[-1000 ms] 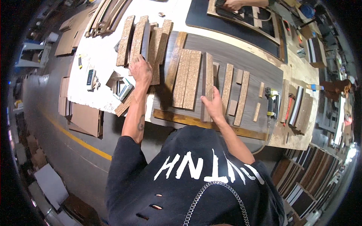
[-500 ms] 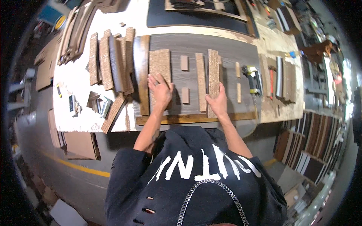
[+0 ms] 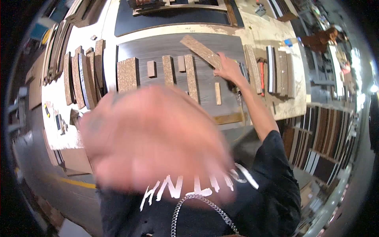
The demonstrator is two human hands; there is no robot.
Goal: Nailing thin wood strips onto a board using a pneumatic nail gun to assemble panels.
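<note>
My right hand grips the near end of a chipboard strip, which slants up to the left over the grey wood-grain panel. My left hand is raised close to the camera, large and smeared by motion, so its fingers cannot be read. It covers the panel's near left part. On the panel stand a wide chipboard piece, two narrower chipboard strips and two small blocks. A short thin wooden piece lies below my right hand. A dark power tool is partly hidden behind that hand.
Stacked chipboard strips lie at the left of the pale table. More strips and a red-handled tool lie at the right. A dark framed panel sits at the back. Boards are stacked beyond the right edge.
My left hand has left the wide chipboard piece and come up close to the camera. My right hand has moved up and right, tilting its strip leftward. The view has shifted.
</note>
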